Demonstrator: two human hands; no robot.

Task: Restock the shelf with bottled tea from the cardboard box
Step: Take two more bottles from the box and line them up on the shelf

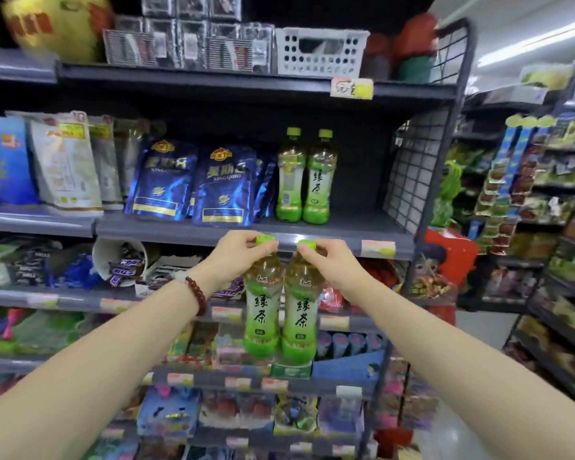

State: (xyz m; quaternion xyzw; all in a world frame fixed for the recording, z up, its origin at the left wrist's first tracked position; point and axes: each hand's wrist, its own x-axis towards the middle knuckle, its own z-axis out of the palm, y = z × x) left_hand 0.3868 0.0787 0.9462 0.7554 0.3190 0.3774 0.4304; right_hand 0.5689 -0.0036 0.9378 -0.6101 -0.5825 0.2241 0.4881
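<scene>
My left hand (234,257) grips the neck of a green tea bottle (262,313) just under its lime cap. My right hand (324,260) holds a second green tea bottle (301,318) the same way. Both bottles hang upright, side by side and touching, just below the front edge of the grey shelf (346,232). On that shelf stand two more green tea bottles (306,180), next to each other, right of the blue pouches. The shelf space to their right is bare. The cardboard box is not in view.
Blue foil pouches (210,184) and white bags (67,161) fill the shelf's left part. A wire grid panel (415,167) closes its right end. A white basket (321,51) sits on the shelf above. Snack shelves lie below, and an aisle with more racks (541,194) runs to the right.
</scene>
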